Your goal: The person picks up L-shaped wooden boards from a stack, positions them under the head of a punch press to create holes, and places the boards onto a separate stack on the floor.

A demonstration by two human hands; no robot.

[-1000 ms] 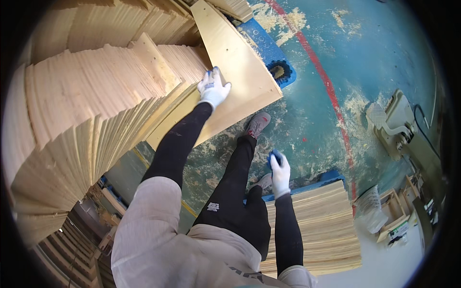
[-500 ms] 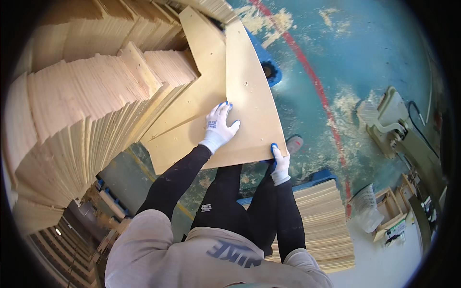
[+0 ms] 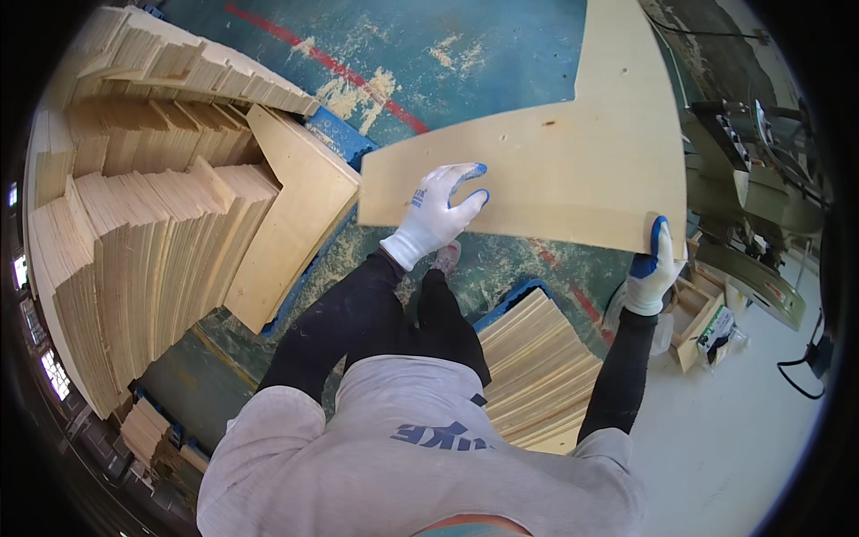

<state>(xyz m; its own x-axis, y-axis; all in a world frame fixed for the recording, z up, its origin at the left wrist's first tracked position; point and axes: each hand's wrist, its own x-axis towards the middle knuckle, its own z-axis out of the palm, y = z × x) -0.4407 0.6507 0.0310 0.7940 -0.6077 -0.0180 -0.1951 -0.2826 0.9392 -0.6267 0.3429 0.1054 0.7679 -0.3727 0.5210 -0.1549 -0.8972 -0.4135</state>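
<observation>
A large L-shaped plywood panel (image 3: 528, 166) hangs above the floor in front of me, one arm reaching left and the other pointing away at the right. My right hand (image 3: 655, 276), in a white glove with blue fingertips, grips its near right corner, thumb on top and the other fingers hidden below. Over the left arm of the panel is my left hand (image 3: 437, 210), gloved the same way, thumb and fingers apart and curved. Whether its palm touches the wood I cannot tell.
Tall stacks of plywood pieces (image 3: 152, 233) fill the left, beside similar panels (image 3: 291, 210) lying on a blue pallet (image 3: 335, 134). Another plywood stack (image 3: 541, 362) is by my right leg. A machine (image 3: 756, 183) and a wooden box (image 3: 693, 313) stand at the right; sawdust marks the floor.
The panel has come off the pile at the left and swung right, turning as it moved. My right hand has kept its corner grip; my left hand has stayed over the panel. My view has turned rightward.
</observation>
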